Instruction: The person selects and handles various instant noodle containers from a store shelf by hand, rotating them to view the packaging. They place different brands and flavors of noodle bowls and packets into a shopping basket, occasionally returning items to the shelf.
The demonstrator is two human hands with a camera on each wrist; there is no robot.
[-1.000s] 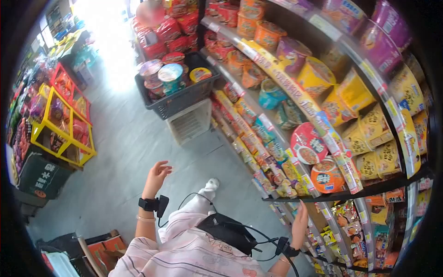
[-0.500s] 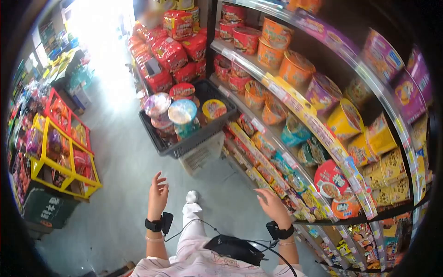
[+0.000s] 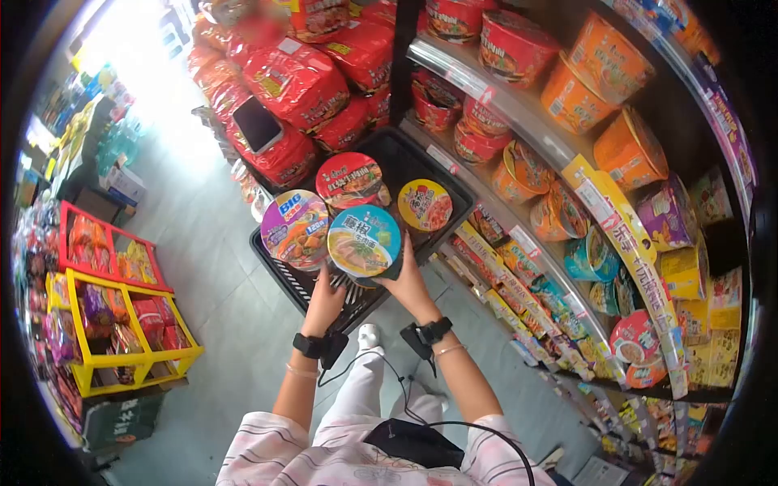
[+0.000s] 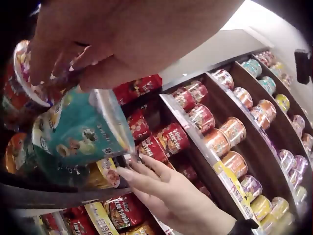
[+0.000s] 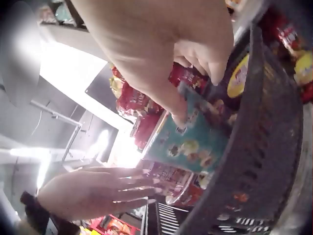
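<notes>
A teal-lidded noodle cup (image 3: 364,240) stands in a dark basket (image 3: 296,293), beside a purple-lidded cup (image 3: 295,229) and in front of a red-lidded one (image 3: 352,180). My left hand (image 3: 325,306) is at the near left of the teal cup, its fingers partly hidden; in the right wrist view that hand (image 5: 98,192) has its fingers straight, close to the purple cup (image 5: 168,176). Against the teal cup's right side lies my right hand (image 3: 408,289). The left wrist view shows the right hand's fingers (image 4: 142,177) extended at the teal cup (image 4: 88,127).
A yellow-lidded cup (image 3: 425,205) is at the basket's right. Red noodle packs (image 3: 298,85) are piled behind, with a phone (image 3: 258,125) on them. Shelves of cups (image 3: 596,81) curve along the right. A yellow and red rack (image 3: 134,360) stands at the left.
Both hands have moved forward from above the floor to the teal cup. The basket and its cups now appear nearer and larger, and the view has shifted towards them.
</notes>
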